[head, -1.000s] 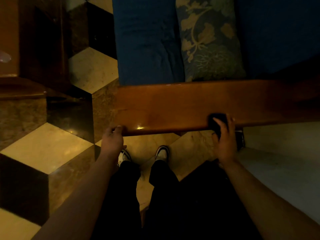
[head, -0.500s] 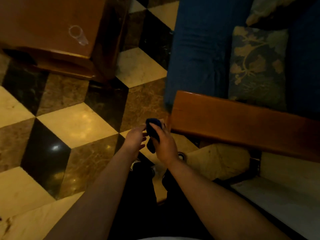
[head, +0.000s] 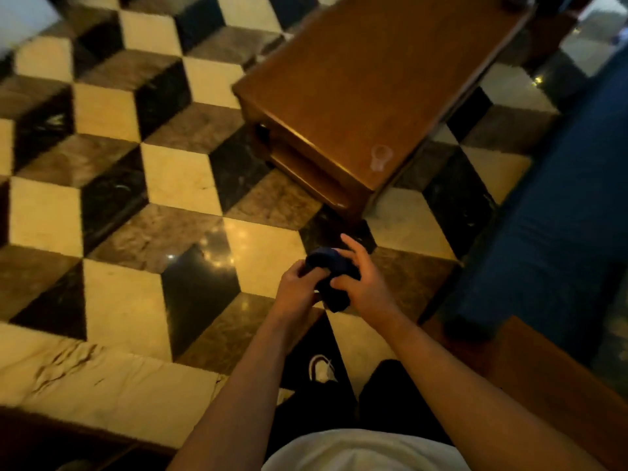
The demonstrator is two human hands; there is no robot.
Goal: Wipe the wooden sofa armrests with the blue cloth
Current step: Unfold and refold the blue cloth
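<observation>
The dark blue cloth (head: 331, 275) is bunched up between both hands, held in the air over the tiled floor. My left hand (head: 295, 288) grips its left side with curled fingers. My right hand (head: 362, 282) holds the right side with the thumb on the cloth, while its index finger sticks out straight. The wooden sofa armrest (head: 543, 375) lies at the lower right, behind my right forearm, apart from the cloth. The blue sofa cushion (head: 557, 239) runs along the right edge.
A low wooden coffee table (head: 373, 83) stands ahead at the upper middle, with a clear glass (head: 380, 158) near its near corner. The floor (head: 136, 205) is a cube pattern of cream, brown and black tiles. My shoe (head: 319, 368) shows below the hands.
My view has swung left, away from the armrest toward the floor and table. The right hand took the cloth off the armrest, and the left hand let go of the armrest and now grips the cloth too.
</observation>
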